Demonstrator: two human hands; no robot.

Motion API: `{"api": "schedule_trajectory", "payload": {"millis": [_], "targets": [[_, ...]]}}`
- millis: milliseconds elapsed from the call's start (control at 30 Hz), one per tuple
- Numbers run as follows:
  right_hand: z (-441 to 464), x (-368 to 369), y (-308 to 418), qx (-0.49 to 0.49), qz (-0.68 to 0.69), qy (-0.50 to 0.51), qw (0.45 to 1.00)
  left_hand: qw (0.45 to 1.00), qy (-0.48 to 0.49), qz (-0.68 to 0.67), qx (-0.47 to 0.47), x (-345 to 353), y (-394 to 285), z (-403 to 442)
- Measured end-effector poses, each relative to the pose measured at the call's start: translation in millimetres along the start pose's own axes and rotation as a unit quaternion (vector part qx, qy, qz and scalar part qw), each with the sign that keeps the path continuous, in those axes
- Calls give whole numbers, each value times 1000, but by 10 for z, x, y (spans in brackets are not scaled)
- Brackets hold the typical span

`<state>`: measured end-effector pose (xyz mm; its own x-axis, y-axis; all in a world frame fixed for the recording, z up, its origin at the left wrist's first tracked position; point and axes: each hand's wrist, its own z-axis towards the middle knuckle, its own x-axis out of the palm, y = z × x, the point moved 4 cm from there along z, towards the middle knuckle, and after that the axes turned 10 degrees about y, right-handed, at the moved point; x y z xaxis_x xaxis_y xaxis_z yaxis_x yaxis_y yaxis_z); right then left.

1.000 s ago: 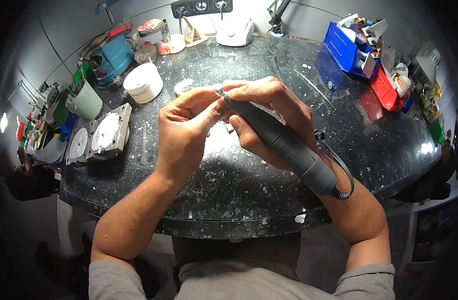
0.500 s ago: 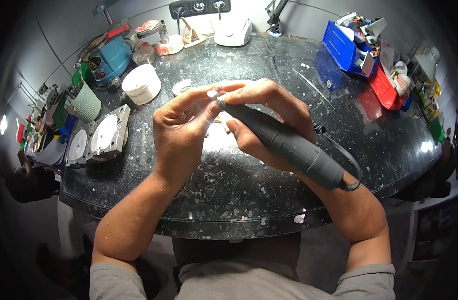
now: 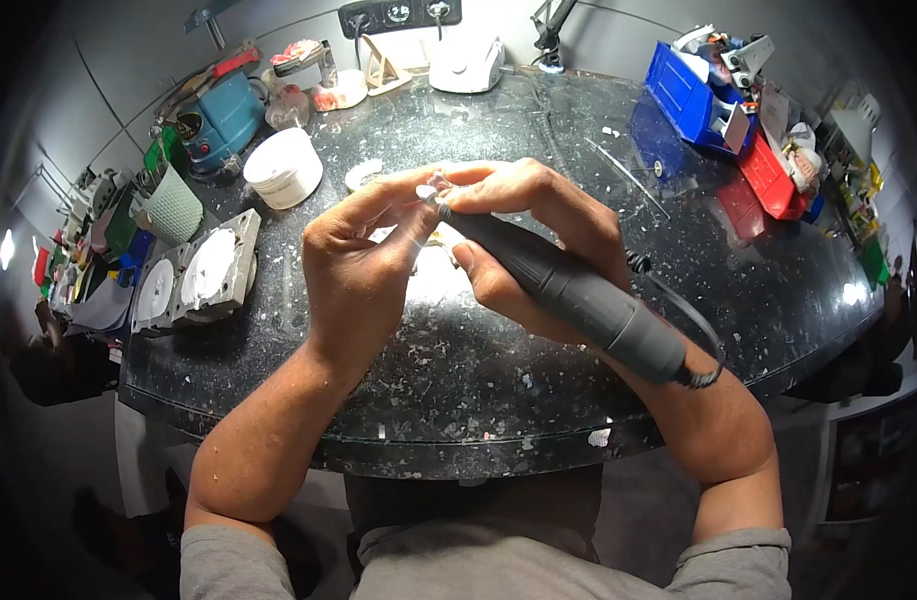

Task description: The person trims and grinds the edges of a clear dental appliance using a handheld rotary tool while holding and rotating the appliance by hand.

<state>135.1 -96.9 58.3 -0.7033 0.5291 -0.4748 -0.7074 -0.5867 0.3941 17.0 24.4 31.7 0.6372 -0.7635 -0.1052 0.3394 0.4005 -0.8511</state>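
Note:
My left hand (image 3: pixel 357 262) is closed, pinching a small whitish, partly clear piece (image 3: pixel 426 191) between thumb and fingers; glare hides its exact shape. In my right hand (image 3: pixel 579 215) lies a dark grey rotary handpiece (image 3: pixel 569 282), gripped like a pen. Its tip meets the small piece, and its thick rear end slopes down over my right forearm. The fingertips of both hands come together around the tip. A coiled cord (image 3: pixel 701 378) runs from the rear of the handpiece. Below the hands, a pale object (image 3: pixel 439 250) is mostly hidden.
White dust and scraps cover the black bench (image 3: pixel 459 400). To the left are a metal flask with white plaster (image 3: pixel 211 270), a white tub (image 3: pixel 284 168) and a blue machine (image 3: pixel 219 110). At right lie a thin metal tool (image 3: pixel 627 178), a blue bin (image 3: pixel 684 100) and a red bin (image 3: pixel 769 180).
The handpiece's rear end has dipped slightly, and its tip has shifted a little against the small piece. My left hand has turned very slightly. Both grips stay the same.

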Motion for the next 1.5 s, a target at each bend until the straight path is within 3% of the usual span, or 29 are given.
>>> {"api": "schedule_trajectory", "payload": {"millis": [267, 433, 867, 1500], "targets": [[-16, 3, -34, 33, 43, 15, 998, 997, 29, -78, 5, 55, -32, 24], [-13, 31, -73, -4, 22, -34, 999, 989, 29, -147, -12, 52, 21, 11], [-34, 19, -74, 49, 84, -35, 995, 986, 32, -158, -30, 51, 10, -9], [-36, 50, -75, 45, 117, -24, 992, 989, 29, -144, 6, 72, -52, 16]]}}
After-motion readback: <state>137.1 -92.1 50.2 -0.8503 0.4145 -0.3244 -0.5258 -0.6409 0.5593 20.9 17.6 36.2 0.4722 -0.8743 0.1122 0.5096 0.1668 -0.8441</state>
